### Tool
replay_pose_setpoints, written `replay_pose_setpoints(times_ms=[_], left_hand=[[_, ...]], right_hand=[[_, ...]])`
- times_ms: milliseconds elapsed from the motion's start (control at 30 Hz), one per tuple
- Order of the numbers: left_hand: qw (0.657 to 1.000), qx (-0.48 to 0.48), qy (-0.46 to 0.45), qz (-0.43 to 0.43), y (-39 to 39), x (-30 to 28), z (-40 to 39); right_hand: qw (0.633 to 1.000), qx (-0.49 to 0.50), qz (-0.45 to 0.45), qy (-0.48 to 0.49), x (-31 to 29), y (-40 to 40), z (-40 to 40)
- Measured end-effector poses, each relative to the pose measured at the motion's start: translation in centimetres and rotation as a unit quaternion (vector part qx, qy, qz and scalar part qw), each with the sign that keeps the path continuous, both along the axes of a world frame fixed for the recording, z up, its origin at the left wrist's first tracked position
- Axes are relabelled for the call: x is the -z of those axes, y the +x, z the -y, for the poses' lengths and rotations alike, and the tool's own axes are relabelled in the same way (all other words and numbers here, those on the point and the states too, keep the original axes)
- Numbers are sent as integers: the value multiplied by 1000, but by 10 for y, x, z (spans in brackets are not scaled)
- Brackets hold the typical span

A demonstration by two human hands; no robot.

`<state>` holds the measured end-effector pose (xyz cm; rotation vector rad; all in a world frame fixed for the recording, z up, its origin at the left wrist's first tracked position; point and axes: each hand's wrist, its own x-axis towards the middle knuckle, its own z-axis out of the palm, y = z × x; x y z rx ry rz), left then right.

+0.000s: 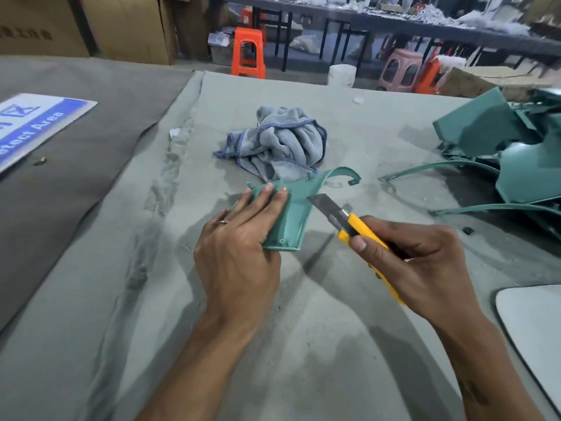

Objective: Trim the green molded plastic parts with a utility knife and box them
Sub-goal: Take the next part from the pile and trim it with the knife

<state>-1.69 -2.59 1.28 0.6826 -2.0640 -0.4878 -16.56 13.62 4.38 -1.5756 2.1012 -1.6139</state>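
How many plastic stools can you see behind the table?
3: an orange stool left of centre, a pink stool further right, another orange one beside it. More may be hidden.

Head cam, fwd-down, close over hands (239,238)

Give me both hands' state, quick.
Left hand: holding the green part down.
Right hand: gripping the utility knife, blade out.
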Motion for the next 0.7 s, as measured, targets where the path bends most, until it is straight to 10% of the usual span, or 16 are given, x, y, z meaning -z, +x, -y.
replay_pose_setpoints(times_ms=[200, 400, 567, 700], left_hand=[[1000, 12, -14, -13, -2, 1, -1], [999, 31, -18, 7, -2, 4, -2], [997, 46, -49, -27, -2, 6, 1], [994, 49, -90, -35, -3, 7, 3]], right_hand=[[997, -79, -22, 1, -1, -2, -4], [969, 205, -136, -2, 16, -12, 5], [993, 26, -97, -61, 13, -11, -1], [986, 134, -87, -46, 19, -14, 5]])
